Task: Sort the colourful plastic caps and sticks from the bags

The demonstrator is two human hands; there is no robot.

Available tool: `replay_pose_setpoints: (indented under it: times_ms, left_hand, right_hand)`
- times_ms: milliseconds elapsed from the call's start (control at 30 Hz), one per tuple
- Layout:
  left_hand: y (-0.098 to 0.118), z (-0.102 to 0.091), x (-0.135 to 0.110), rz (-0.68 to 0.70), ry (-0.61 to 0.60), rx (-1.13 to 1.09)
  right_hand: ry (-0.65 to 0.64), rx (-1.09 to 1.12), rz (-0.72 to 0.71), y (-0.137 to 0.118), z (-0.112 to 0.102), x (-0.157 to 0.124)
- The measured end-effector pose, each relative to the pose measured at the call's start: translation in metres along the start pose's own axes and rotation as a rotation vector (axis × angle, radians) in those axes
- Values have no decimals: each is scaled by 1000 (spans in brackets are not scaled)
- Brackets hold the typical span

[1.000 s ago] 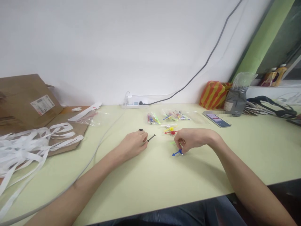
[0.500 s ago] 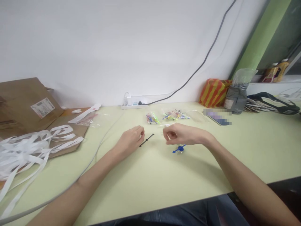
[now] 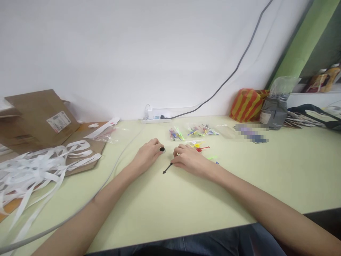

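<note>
My left hand (image 3: 148,153) rests low over the table with its fingers closed. Between its fingertips is a small black disc (image 3: 162,149) with a clear part under it. Just to the right, my right hand (image 3: 190,159) pinches one end of a thin black arrow (image 3: 167,168), whose head points down and left. The two hands are a short gap apart. Past my right hand lie a red arrow (image 3: 205,148), a yellow piece (image 3: 197,145) and a light green piece (image 3: 212,157). That hand and its wrist partly cover them, along with a blue tip (image 3: 217,163).
Clear bags of coloured plastic pieces (image 3: 176,134) lie farther back, before a power strip (image 3: 156,121). A phone (image 3: 252,134) is to the right. White straps (image 3: 29,170), a cardboard box (image 3: 42,119) and a grey cable (image 3: 106,179) take up the left side.
My right hand has moved left and taken hold of the black arrow, which was beside my left hand. The black disc now shows at my left fingertips. The view has shifted slightly left.
</note>
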State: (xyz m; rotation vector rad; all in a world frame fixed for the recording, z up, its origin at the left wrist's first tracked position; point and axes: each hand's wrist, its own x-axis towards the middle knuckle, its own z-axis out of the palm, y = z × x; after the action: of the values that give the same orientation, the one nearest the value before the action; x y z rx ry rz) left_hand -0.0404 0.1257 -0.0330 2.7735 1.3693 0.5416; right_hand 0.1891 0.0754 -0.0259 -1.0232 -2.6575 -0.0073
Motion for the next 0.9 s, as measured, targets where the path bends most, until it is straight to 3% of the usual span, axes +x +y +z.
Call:
replay_pose_setpoints:
  times_ms: [433, 567, 733, 900]
  left_hand:
    - [29, -7, -2, -121, 139, -401]
    - [33, -10, -1, -129, 126, -533]
    - [39, -9, 1, -110, 62, -819]
    - [54, -8, -2, -146, -73, -1138]
  right_hand:
    - [16, 248, -163, -15, -3, 0]
    - [59, 426, -105, -18, -12, -3]
    - [257, 672, 44, -10, -22, -5]
    - [592, 620, 185, 0, -18, -1]
